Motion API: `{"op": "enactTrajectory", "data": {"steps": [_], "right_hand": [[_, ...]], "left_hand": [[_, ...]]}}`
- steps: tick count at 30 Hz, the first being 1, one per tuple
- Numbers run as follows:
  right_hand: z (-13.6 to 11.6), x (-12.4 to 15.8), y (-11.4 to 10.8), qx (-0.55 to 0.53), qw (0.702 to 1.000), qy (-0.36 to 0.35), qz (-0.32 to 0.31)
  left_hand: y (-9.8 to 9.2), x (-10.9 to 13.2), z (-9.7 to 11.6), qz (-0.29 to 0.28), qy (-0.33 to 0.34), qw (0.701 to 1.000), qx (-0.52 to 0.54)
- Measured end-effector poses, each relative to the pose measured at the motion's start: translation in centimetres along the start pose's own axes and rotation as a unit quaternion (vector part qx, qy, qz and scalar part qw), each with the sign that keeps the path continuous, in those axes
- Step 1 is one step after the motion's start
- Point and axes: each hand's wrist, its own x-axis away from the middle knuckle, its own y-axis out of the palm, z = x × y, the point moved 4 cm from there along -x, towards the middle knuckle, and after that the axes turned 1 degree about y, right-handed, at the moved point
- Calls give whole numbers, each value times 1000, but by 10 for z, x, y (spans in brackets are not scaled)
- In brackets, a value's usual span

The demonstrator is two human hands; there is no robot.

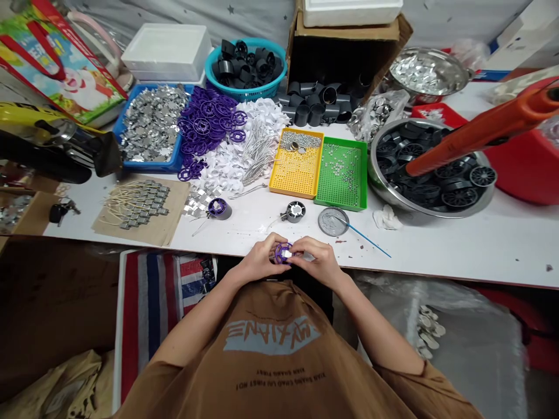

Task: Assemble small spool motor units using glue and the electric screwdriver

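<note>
At the table's front edge, my left hand grips a round purple plastic frame by its rim. A small white piece sits at the middle of that frame. My right hand pinches at this white piece from the other side, fingers closed. Just beyond my hands stands a black cylinder with a white spoked centre. To its left is another black cylinder topped by a purple frame. A shallow dish of grey paste lies to the right, with a thin blue stick resting in it.
Purple frames and white pieces are heaped behind. Yellow and green trays hold small screws and beads. A steel bowl of black wheels stands right; an orange-handled tool overhangs it. Wired blocks lie left on cardboard.
</note>
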Motion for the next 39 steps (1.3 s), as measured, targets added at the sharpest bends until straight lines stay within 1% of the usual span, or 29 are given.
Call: {"op": "enactTrajectory", "data": {"steps": [2, 4, 6, 8, 11, 13, 14, 18, 20, 22, 24, 27, 30, 33, 36, 39], "right_hand": [[-2, -3, -4, 12, 1000, -1, -4], [-6, -6, -4, 20, 1000, -5, -12], [-9, -9, -2, 17, 1000, -9, -24], [-8, -10, 2, 22, 999, 9, -32], [-3, -8, 7, 47, 997, 53, -28], [-2, -6, 8, 57, 996, 64, -19], [-2, -6, 7, 58, 996, 66, -9], [-3, -6, 3, 34, 993, 102, 43], [-2, -7, 2, 15, 992, 117, 38], [-3, -8, 3, 12, 995, 102, 2], [-4, -8, 5, 31, 997, 63, -33], [-5, -9, 5, 66, 996, 26, -46], [-5, -9, 3, 81, 996, 32, -19], [-6, -11, 0, 78, 996, 43, 6], [-7, -13, 3, 54, 998, 37, -10], [-4, -12, 6, 45, 999, 12, -5]], "left_hand": [[2, -2, 2, 1, -5, 1000, -4], [5, -6, 5, 7, -4, 999, -48], [8, -10, 10, 18, 10, 996, -84], [11, -13, 15, 23, 29, 995, -89], [14, -13, 17, -7, 35, 998, -43], [12, -12, 16, -31, 23, 999, -11], [10, -11, 15, -34, 16, 999, 4], [3, -14, 12, -5, -9, 994, 112], [2, -16, 9, 23, -32, 985, 169], [2, -18, 6, 53, -57, 974, 210], [3, -18, 4, 73, -72, 965, 243], [2, -17, 2, 78, -79, 957, 268], [-2, -15, 2, 94, -73, 967, 227], [-7, -14, 6, 137, -56, 982, 120], [-6, -13, 13, 165, -25, 986, 31], [-5, -13, 17, 178, 1, 984, 7]]}}
